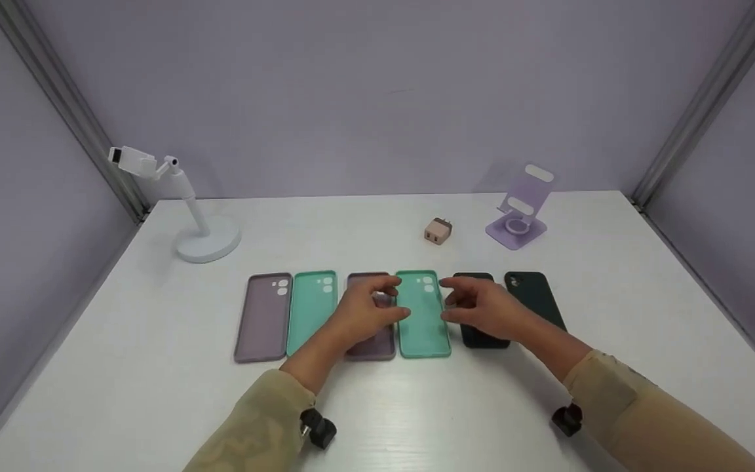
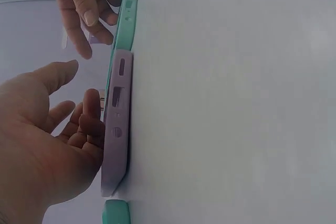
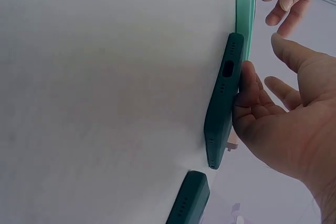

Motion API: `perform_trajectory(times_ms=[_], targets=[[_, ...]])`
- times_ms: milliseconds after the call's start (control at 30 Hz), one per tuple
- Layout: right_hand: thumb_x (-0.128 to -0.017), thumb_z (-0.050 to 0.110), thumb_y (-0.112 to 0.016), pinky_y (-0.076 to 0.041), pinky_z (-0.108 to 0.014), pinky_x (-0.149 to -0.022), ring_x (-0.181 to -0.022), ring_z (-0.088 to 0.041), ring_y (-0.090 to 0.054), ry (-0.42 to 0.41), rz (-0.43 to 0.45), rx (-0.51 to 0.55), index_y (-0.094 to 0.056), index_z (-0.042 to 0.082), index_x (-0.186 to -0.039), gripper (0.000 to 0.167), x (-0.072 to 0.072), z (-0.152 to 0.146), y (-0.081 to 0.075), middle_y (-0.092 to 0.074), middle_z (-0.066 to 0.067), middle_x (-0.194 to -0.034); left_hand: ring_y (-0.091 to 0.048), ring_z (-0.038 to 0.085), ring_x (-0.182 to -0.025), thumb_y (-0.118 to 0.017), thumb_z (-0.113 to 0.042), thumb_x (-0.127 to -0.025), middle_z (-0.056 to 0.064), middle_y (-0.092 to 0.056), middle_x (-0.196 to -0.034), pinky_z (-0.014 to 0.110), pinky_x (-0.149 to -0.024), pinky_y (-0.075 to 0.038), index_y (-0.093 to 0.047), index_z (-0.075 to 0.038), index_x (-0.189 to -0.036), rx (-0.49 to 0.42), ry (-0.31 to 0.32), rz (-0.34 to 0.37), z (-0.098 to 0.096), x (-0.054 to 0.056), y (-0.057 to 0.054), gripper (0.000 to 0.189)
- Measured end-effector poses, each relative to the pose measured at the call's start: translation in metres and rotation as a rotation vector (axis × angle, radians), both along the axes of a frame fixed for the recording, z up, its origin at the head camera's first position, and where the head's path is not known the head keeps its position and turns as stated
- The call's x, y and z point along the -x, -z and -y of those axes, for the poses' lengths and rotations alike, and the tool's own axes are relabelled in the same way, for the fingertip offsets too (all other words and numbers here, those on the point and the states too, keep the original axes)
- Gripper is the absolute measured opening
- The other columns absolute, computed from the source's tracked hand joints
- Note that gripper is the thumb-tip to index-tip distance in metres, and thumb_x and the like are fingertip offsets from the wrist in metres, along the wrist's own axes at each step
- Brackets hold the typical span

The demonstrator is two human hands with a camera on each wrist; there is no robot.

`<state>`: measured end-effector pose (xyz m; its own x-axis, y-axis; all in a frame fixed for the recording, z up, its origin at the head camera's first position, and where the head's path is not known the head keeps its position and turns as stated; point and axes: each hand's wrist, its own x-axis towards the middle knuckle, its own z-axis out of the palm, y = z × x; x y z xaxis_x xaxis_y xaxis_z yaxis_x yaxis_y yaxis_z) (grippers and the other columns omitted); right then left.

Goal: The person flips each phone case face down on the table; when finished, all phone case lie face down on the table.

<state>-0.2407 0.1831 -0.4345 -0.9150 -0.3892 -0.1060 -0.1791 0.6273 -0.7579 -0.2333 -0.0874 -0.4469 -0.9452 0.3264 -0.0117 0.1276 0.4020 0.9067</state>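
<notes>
Several phone cases lie in a row on the white table. Over the second mauve case (image 1: pixel 377 349) hovers my left hand (image 1: pixel 363 313), its thumb and fingers loosely spread apart and its fingertips at the edge of a mint-green case (image 1: pixel 425 334). My right hand (image 1: pixel 487 308) is above a dark green case (image 1: pixel 484 338), pointing left towards that same mint case, thumb apart from the fingers. In the left wrist view, the curled lower fingers overlap the mauve case (image 2: pixel 118 124); in the right wrist view they overlap the dark case (image 3: pixel 223 103). Neither hand grips anything.
Further left lie another mauve case (image 1: pixel 263 321) and another mint case (image 1: pixel 310 305); a second dark case (image 1: pixel 535 292) is at right. Behind stand a white phone stand (image 1: pixel 207 242), a pink charger plug (image 1: pixel 438 231) and a purple stand (image 1: pixel 525 203). Walls enclose the table.
</notes>
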Motion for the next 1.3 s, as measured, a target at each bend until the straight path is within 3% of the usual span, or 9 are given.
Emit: perform_trajectory(times_ms=[233,700,933,1300], targets=[[-0.097,0.026,-0.081,-0.053,-0.037,-0.09,-0.102,-0.022,-0.06,-0.072,0.065,-0.036,-0.051,0.011,-0.158,0.07,0.006,-0.002,0.0,-0.067,-0.005,-0.119,-0.06,0.026,-0.13,-0.083,-0.026,-0.095,0.009,-0.067,-0.136,0.047,-0.111,-0.047,-0.062,-0.009,-0.148,0.05,0.029,-0.012,0.0,0.003,0.007,0.059],[-0.092,0.021,-0.086,-0.047,-0.034,-0.08,-0.093,-0.021,-0.053,-0.108,-0.008,-0.08,-0.056,0.006,-0.154,0.07,0.004,0.0,0.006,-0.062,-0.005,-0.111,-0.052,0.026,-0.131,-0.087,-0.029,-0.091,0.011,-0.054,-0.146,0.047,-0.115,-0.041,-0.063,-0.013,-0.147,0.153,0.037,-0.031,-0.002,0.001,0.01,0.063],[-0.092,0.022,-0.086,-0.047,-0.036,-0.081,-0.094,-0.021,-0.053,-0.1,0.006,-0.079,-0.056,0.008,-0.154,0.069,0.004,0.0,0.008,-0.061,-0.005,-0.11,-0.049,0.027,-0.139,-0.087,-0.027,-0.091,0.01,-0.053,-0.15,0.047,-0.119,-0.037,-0.063,-0.015,-0.148,0.199,0.034,-0.04,-0.003,0.001,0.012,0.063],[-0.092,0.023,-0.086,-0.047,-0.036,-0.082,-0.097,-0.021,-0.053,-0.085,0.015,-0.087,-0.057,0.011,-0.153,0.069,0.005,0.0,0.009,-0.06,-0.005,-0.112,-0.052,0.025,-0.133,-0.087,-0.026,-0.09,0.008,-0.054,-0.146,0.046,-0.118,-0.039,-0.064,-0.015,-0.146,0.226,0.024,-0.055,-0.005,0.001,0.013,0.061]])
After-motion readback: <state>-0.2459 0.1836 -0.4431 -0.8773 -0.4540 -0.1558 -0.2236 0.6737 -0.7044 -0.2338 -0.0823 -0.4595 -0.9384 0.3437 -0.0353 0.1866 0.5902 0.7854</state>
